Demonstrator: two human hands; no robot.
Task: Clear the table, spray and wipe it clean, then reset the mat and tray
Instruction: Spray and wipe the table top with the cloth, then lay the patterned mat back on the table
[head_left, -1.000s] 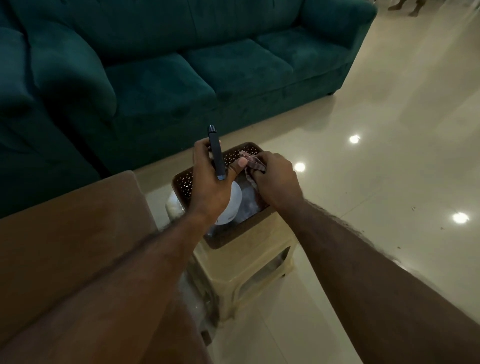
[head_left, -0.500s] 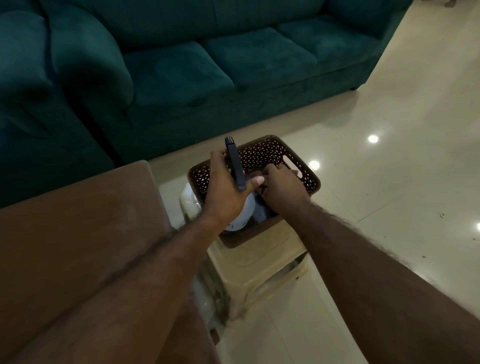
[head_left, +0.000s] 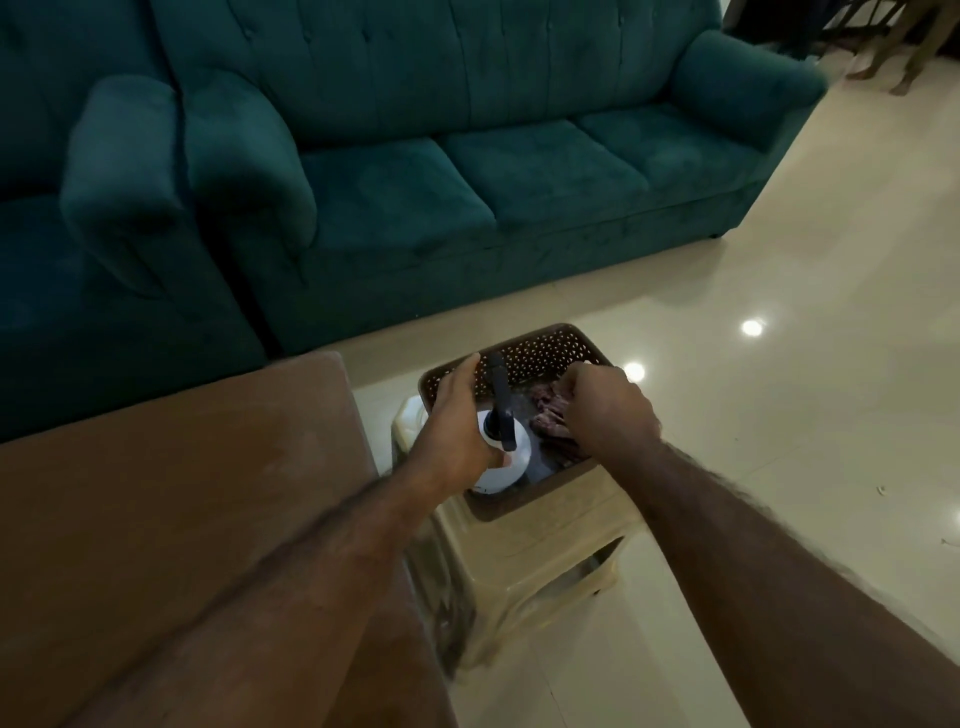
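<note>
Our left hand (head_left: 457, 421) has its fingers wrapped around the black trigger head of the white spray bottle (head_left: 501, 454), which stands in the brown perforated basket (head_left: 540, 353). Our right hand (head_left: 608, 410) has its fingers bunched on the dark cloth (head_left: 550, 415) lying beside the bottle. The basket sits on a beige stool (head_left: 550, 551), just beside the brown table (head_left: 182, 493).

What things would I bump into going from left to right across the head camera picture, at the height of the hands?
Brown table → left hand → spray bottle → crumpled cloth → right hand → shiny floor. The hands, bottle and cloth are all over the brown basket.
</note>
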